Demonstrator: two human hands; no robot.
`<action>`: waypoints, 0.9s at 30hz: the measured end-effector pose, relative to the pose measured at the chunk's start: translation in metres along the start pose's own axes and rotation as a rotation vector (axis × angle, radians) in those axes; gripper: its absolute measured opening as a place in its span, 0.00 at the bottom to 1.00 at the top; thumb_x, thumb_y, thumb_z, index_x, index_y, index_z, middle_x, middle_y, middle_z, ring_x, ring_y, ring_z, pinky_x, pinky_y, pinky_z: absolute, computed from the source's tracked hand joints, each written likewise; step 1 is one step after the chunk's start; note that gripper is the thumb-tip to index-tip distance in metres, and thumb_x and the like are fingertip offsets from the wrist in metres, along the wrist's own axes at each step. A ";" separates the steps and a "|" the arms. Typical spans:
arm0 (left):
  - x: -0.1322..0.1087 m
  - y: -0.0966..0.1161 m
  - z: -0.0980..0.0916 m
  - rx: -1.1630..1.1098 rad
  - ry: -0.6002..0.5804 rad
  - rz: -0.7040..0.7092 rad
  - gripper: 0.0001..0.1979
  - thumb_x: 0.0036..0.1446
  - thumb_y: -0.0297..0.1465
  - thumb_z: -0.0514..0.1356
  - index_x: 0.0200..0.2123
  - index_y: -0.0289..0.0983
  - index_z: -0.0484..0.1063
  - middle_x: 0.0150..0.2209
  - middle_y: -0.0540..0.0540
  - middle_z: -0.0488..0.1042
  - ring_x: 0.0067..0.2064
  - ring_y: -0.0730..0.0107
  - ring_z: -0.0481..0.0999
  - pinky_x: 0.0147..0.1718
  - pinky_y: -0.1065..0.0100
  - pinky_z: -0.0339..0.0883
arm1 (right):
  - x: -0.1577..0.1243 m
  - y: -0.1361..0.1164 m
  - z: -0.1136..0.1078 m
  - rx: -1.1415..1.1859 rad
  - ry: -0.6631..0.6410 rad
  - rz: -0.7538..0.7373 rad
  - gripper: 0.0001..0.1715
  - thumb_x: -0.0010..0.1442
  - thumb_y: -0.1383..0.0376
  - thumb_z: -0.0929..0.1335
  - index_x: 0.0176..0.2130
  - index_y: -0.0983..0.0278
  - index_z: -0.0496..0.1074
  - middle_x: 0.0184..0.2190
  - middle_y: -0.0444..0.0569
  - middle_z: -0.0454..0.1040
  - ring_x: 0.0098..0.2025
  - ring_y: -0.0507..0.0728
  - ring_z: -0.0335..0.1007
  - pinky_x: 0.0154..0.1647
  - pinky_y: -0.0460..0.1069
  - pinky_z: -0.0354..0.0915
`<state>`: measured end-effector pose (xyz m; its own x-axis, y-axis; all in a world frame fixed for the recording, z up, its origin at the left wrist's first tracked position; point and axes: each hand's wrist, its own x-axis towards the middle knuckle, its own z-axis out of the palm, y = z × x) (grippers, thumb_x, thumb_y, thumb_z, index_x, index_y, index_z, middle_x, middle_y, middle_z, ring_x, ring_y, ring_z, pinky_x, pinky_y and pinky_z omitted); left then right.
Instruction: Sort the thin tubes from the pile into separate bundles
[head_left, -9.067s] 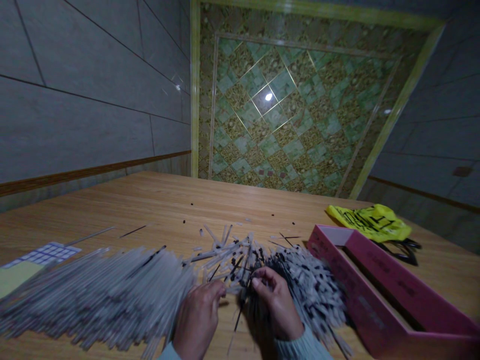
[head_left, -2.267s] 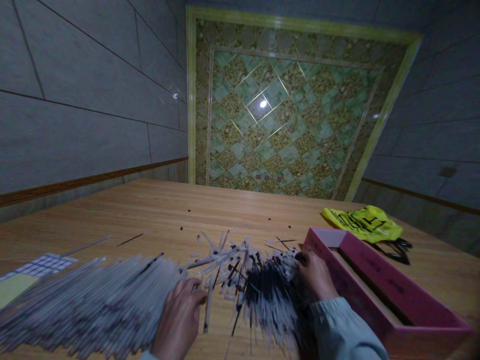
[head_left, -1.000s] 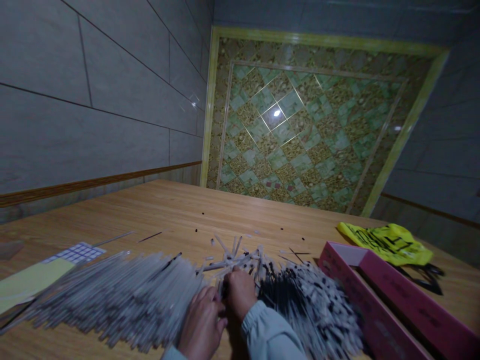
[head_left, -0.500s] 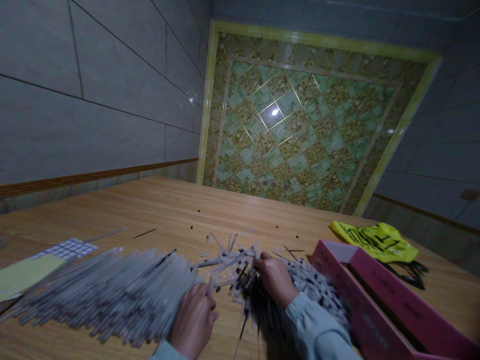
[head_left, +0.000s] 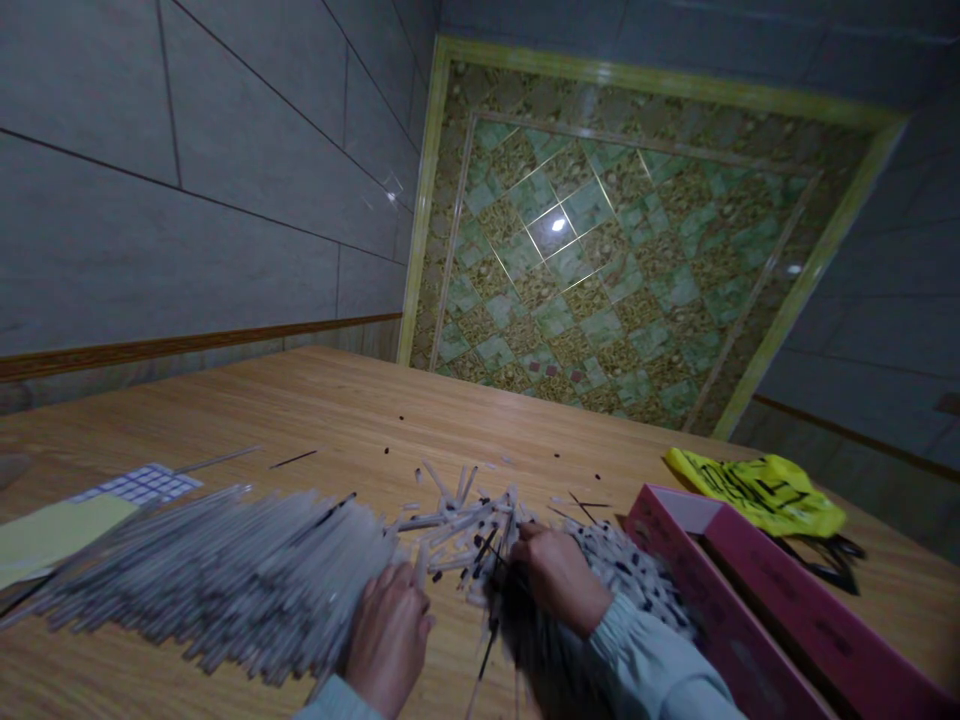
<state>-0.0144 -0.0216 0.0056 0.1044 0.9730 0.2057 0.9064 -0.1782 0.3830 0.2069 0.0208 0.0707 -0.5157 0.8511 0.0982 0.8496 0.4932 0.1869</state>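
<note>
My left hand (head_left: 390,632) is closed, knuckles up, at the right end of a big pile of long thin clear plastic tubes (head_left: 225,580). A short clear tube (head_left: 422,562) stands by its fingertips; whether they grip it is unclear. My right hand (head_left: 561,575) has its fingers pinched together over a scatter of short clear tubes (head_left: 457,515), some with black ends. What it pinches is hidden. Below that hand lies a blurred bundle of thin black sticks (head_left: 551,660). Behind its wrist is a heap of short whitish tubes with black tips (head_left: 637,570).
A long pink open box (head_left: 720,610) stands at the right, with a yellow bag with black lettering (head_left: 757,490) behind it. Yellow paper (head_left: 67,535) and a blue-checked sheet (head_left: 142,485) lie at the left. Black bits dot the wooden table (head_left: 322,400).
The view has shifted slightly. My left hand has turned a little, its fingers drawn closer to the tube pile. My right hand stays at the short tubes, still pinched.
</note>
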 end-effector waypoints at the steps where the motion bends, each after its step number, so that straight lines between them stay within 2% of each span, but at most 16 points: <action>1: 0.000 0.000 0.000 0.001 -0.001 0.002 0.06 0.47 0.27 0.58 0.25 0.38 0.75 0.36 0.44 0.72 0.42 0.62 0.66 0.41 0.64 0.54 | 0.007 -0.010 0.003 0.012 -0.003 -0.039 0.12 0.54 0.71 0.62 0.32 0.63 0.74 0.33 0.50 0.72 0.35 0.56 0.69 0.30 0.46 0.57; 6: 0.000 -0.002 0.002 -0.001 0.000 0.005 0.06 0.48 0.28 0.57 0.25 0.38 0.75 0.37 0.44 0.71 0.43 0.61 0.65 0.43 0.62 0.53 | 0.038 -0.048 0.016 0.031 -0.026 -0.182 0.13 0.53 0.69 0.64 0.39 0.62 0.72 0.35 0.50 0.72 0.34 0.56 0.70 0.28 0.46 0.59; 12: 0.001 -0.004 0.006 -0.016 0.019 0.003 0.06 0.48 0.29 0.58 0.26 0.39 0.76 0.37 0.44 0.72 0.44 0.59 0.65 0.43 0.61 0.53 | 0.053 -0.056 0.027 -0.013 -0.044 -0.250 0.09 0.53 0.74 0.63 0.33 0.69 0.73 0.31 0.56 0.74 0.33 0.59 0.71 0.27 0.48 0.61; 19: 0.001 -0.002 0.005 0.001 0.013 0.004 0.06 0.48 0.29 0.57 0.25 0.40 0.75 0.36 0.45 0.72 0.43 0.60 0.66 0.42 0.62 0.54 | 0.036 -0.037 0.020 0.060 0.023 -0.298 0.08 0.59 0.67 0.64 0.34 0.63 0.73 0.30 0.48 0.73 0.35 0.55 0.69 0.32 0.46 0.61; 24: -0.001 -0.001 0.002 0.016 0.008 0.015 0.06 0.48 0.29 0.58 0.24 0.39 0.75 0.36 0.45 0.72 0.43 0.60 0.66 0.41 0.62 0.54 | 0.003 -0.009 0.004 0.112 0.129 -0.222 0.13 0.63 0.70 0.59 0.37 0.63 0.71 0.36 0.47 0.71 0.41 0.53 0.66 0.40 0.46 0.60; 27: -0.001 -0.001 0.000 0.010 0.007 0.015 0.06 0.48 0.29 0.58 0.24 0.39 0.74 0.35 0.45 0.72 0.42 0.61 0.66 0.41 0.62 0.54 | -0.023 0.011 -0.001 0.110 0.155 -0.158 0.12 0.62 0.72 0.59 0.37 0.63 0.70 0.37 0.47 0.71 0.40 0.53 0.65 0.39 0.46 0.60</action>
<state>-0.0150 -0.0229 0.0050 0.1153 0.9693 0.2172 0.9089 -0.1912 0.3706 0.2284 0.0067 0.0711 -0.6468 0.7284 0.2262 0.7596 0.6419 0.1048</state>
